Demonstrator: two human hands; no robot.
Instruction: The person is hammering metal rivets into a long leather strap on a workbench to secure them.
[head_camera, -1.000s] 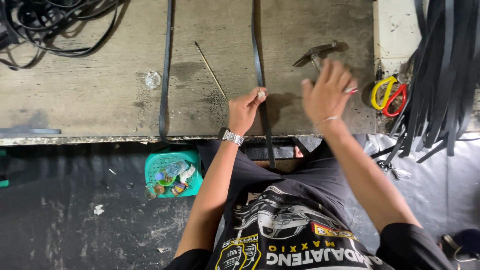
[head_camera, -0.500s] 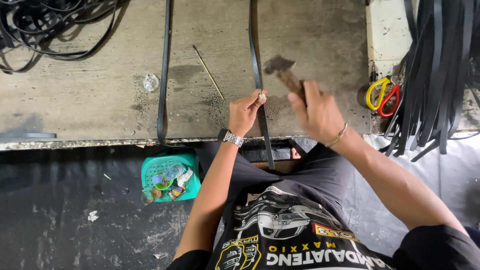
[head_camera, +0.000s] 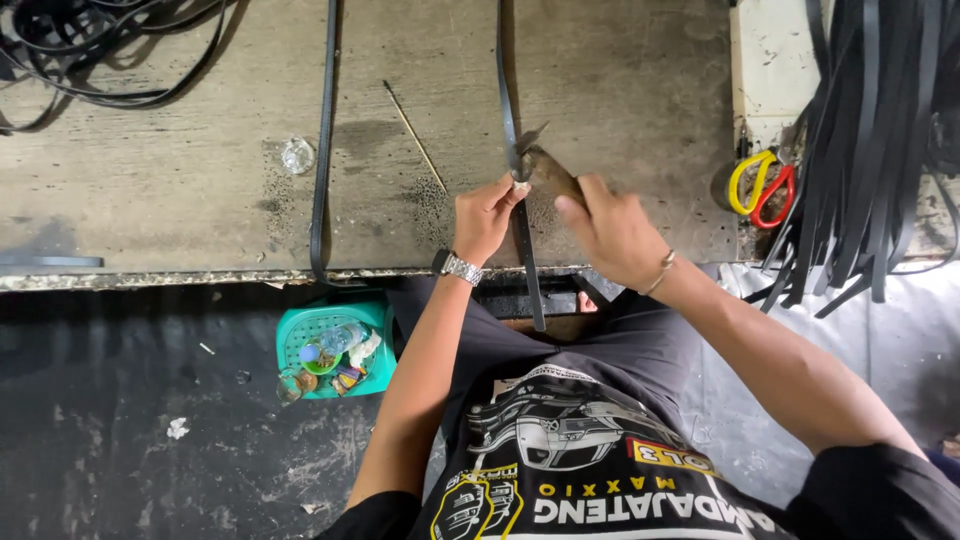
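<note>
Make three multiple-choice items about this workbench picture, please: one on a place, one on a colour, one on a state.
1. Where are the scissors?
A. at the right edge of the bench, beside the hanging black strips
B. in the green basket
C. in the left hand

2. What colour is the basket on the floor below the bench?
A. red
B. green
C. white

3. What is the right hand doing?
A. lying flat and empty on the bench
B. gripping a brown-handled tool set against the black strap
C. holding the scissors

Right letters: 1 A, the yellow and red handles lie by the strips at the right. 2 B, the basket is green and holds small items. 3 B, the fingers close round the handle, while the left hand pins the strap.
</note>
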